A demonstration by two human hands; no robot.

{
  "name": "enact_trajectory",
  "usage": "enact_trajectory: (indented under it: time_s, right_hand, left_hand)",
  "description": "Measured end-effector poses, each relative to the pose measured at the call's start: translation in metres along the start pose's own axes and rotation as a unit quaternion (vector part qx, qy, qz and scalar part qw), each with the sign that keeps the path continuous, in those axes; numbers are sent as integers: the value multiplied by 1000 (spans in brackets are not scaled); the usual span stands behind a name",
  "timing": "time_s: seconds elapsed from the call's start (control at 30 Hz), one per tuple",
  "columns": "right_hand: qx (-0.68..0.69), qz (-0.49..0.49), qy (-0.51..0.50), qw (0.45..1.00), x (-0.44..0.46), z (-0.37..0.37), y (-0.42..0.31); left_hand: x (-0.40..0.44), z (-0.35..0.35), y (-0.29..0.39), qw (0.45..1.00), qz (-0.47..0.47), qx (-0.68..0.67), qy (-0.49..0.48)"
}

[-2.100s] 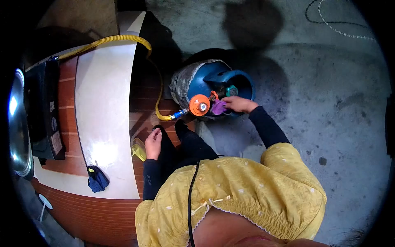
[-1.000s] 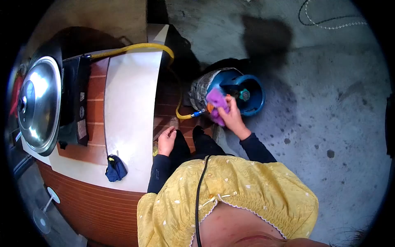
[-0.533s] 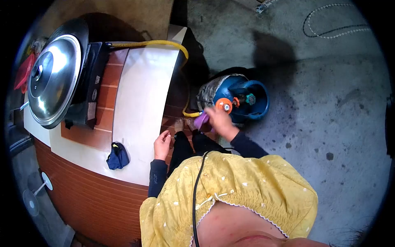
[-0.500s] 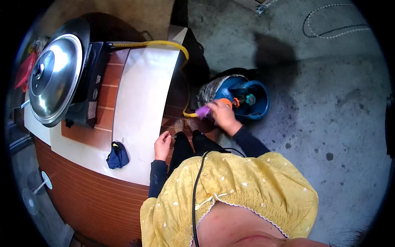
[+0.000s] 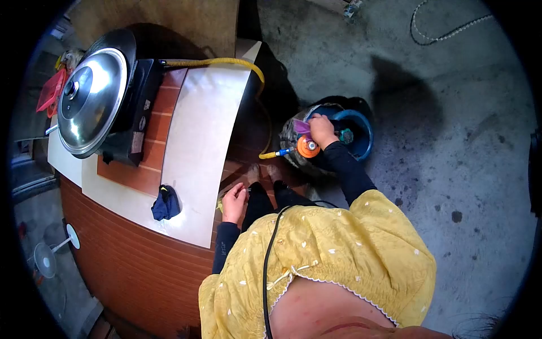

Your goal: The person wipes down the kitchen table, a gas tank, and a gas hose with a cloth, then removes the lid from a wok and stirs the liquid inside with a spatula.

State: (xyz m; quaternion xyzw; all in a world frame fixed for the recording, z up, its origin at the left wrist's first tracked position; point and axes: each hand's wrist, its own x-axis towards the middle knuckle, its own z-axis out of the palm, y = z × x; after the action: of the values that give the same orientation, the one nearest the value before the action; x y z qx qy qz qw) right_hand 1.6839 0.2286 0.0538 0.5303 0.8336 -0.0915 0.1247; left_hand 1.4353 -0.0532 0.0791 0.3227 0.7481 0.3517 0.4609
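A purple cloth is gripped by my right hand, its fingers closed on it. This hand is over the top of a blue gas cylinder, just above an orange regulator. Beside the hand is a green valve knob. A yellow corrugated hose joins the regulator through a blue fitting and runs to a black gas stove. My left hand hovers by the counter edge, fingers loosely curled and slightly apart, with nothing clearly seen in them.
A wok with a shiny metal lid sits on the stove. Dark blue cloth lies on the white and brown counter. A red basket is at the far left. On the concrete floor lies a beaded cord.
My right hand with the purple cloth has moved from beside the orange regulator to above it, uncovering the regulator and blue hose fitting. My left hand has shifted slightly right in view.
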Motion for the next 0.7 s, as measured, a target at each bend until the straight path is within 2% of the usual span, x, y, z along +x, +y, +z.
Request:
enact_trajectory:
  time_s: [0.03, 0.07, 0.1, 0.17, 0.2, 0.23, 0.27, 0.3, 0.37, 0.43, 0.53, 0.6, 0.63, 0.7]
  right_hand:
    - [74, -30, 50, 995, 0, 6, -3]
    - [64, -38, -25, 997, 2, 16, -9]
    - [66, -37, -24, 997, 0, 22, -11]
    - [44, -94, -44, 994, -14, 14, -24]
    - [45, -98, -44, 993, -18, 8, -30]
    - [53, -145, -53, 987, -23, -1, -37]
    - [60, -191, -61, 978, -27, -4, -45]
    - [62, -194, -61, 977, -28, 3, -53]
    - [127, -257, 27, 958, -32, 20, -71]
    - [111, -258, 64, 958, -39, 34, -82]
    - [93, -233, 119, 961, -54, 49, -81]
    - [147, -255, 23, 956, -65, 52, -72]
    - [147, -252, 24, 956, -71, 44, -67]
    - [295, -217, 102, 925, -80, 13, -54]
  left_hand:
    - [-2, 0, 3, 1000, -9, 15, -7]
    - [-2, 1, 5, 999, -16, 30, -14]
    - [-3, 3, 5, 999, -15, 33, -15]
    - [-2, 12, -1, 999, -20, -16, -23]
    - [-2, 17, -9, 1000, 19, -20, -8]
    - [-3, 18, -9, 1000, 15, -18, -4]
    - [-1, 20, -8, 999, 24, 25, -14]
    - [1, 21, -8, 997, 33, 68, -23]
    - [5, 28, -15, 999, 17, 42, -27]
    - [8, 33, -19, 998, -8, 31, -57]
    - [11, 35, -16, 997, 4, 48, -62]
    - [10, 36, -13, 997, -3, 51, -61]
    - [13, 35, -11, 997, -8, 55, -57]
    - [19, 35, -11, 997, -2, 58, -59]
